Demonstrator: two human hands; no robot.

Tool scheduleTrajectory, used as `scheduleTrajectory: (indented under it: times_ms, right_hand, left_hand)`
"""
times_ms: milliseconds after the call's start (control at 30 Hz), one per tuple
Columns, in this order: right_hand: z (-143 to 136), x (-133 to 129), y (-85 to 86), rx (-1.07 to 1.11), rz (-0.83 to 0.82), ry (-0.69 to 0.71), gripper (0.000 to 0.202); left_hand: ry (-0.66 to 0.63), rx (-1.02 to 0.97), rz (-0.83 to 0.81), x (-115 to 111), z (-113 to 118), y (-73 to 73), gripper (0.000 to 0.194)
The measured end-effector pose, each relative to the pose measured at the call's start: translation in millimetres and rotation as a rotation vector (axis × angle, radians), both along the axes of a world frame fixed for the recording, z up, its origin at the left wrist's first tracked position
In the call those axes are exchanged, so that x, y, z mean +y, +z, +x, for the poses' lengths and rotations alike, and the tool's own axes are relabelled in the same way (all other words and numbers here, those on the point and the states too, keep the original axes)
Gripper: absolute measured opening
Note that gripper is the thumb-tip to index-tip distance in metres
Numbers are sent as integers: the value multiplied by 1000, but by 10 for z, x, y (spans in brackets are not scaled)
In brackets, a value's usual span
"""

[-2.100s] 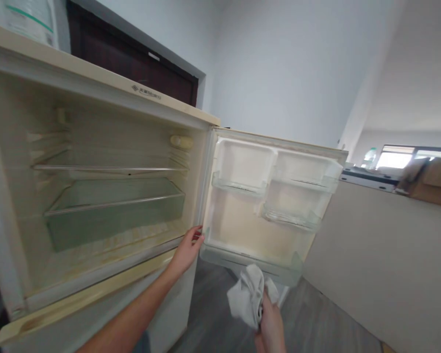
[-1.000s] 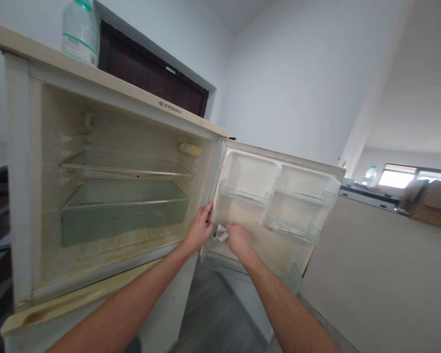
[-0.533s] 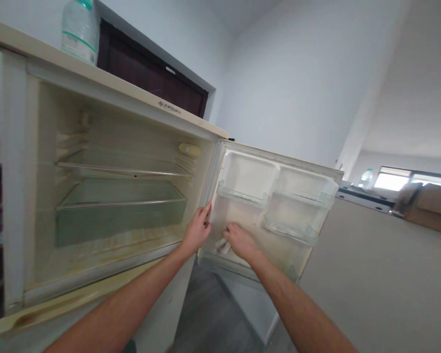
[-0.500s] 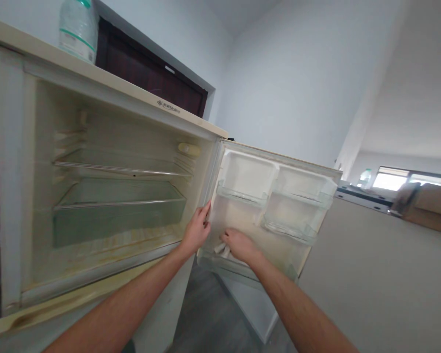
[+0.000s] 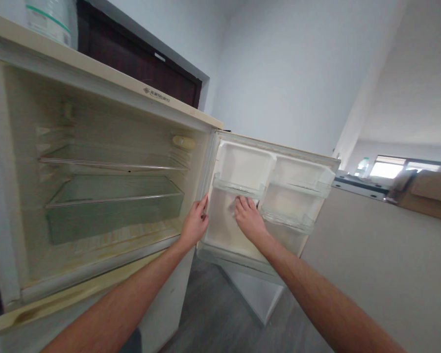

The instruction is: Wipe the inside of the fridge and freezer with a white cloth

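An old cream fridge (image 5: 202,117) stands with its upper door (image 5: 226,228) swung out to the right. My left hand (image 5: 194,221) is closed at the hinge-side edge of that door, index finger pointing up along the seal. Against the door's inner panel, below the upper left door shelf (image 5: 238,188), is my right hand (image 5: 249,215). Its fingers are bent over a pale cloth (image 5: 232,208), mostly hidden beneath them. The bottom door shelf (image 5: 238,260) runs below both hands. Yellow-brown stains mark the fridge floor (image 5: 113,242).
Glass shelves (image 5: 113,163) and a clear drawer (image 5: 113,220) sit inside the fridge. A large plastic bottle (image 5: 49,22) stands on top. Below the door, a white lower door (image 5: 255,296) juts out over the grey floor. A cardboard box (image 5: 429,193) lies at the right.
My right hand has moved up the door panel with the cloth, from just above the bottom shelf to below the upper left one. My left hand stays at the door edge.
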State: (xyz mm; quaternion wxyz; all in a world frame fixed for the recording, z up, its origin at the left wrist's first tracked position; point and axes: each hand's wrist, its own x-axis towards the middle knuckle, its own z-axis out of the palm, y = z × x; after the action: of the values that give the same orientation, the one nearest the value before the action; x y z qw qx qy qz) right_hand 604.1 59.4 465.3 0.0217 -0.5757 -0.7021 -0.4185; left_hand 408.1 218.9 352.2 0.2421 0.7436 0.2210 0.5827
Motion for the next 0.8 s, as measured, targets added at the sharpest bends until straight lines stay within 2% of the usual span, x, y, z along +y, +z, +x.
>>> scheduleTrajectory:
  times_ms: [100, 167, 233, 367, 433, 467, 567, 633, 733, 800]
  right_hand:
    - [-79, 12, -174, 99, 18, -145, 47]
    - [-118, -10, -307, 136, -39, -203, 43]
    - [-89, -56, -421, 177, -153, -248, 38]
    - [144, -114, -603, 324, -449, -312, 37]
    - [232, -51, -679, 463, -538, -269, 36]
    - [241, 12, -714, 543, -529, -216, 36]
    - [108, 287, -799, 738, -332, -6, 41]
    - [-67, 481, -827, 801, -309, 93, 38]
    - [-286, 667, -807, 856, -548, 138, 21]
    - [-330, 680, -773, 893, -680, 101, 18]
  left_hand:
    - [3, 10, 3, -14, 4, 11, 95]
    - [10, 16, 7, -21, 12, 16, 95]
    - [18, 15, 10, -24, 21, 19, 95]
    - [28, 18, 11, -30, 31, 21, 95]
    - [34, 30, 4, -38, 32, 22, 94]
    - [40, 35, 0, -42, 32, 24, 94]
    - [63, 49, -5, -54, 24, 31, 94]
    - [72, 61, -13, -58, 14, 39, 95]
    - [77, 72, -30, -59, -6, 52, 95]
    - [80, 71, -27, -60, -17, 57, 95]
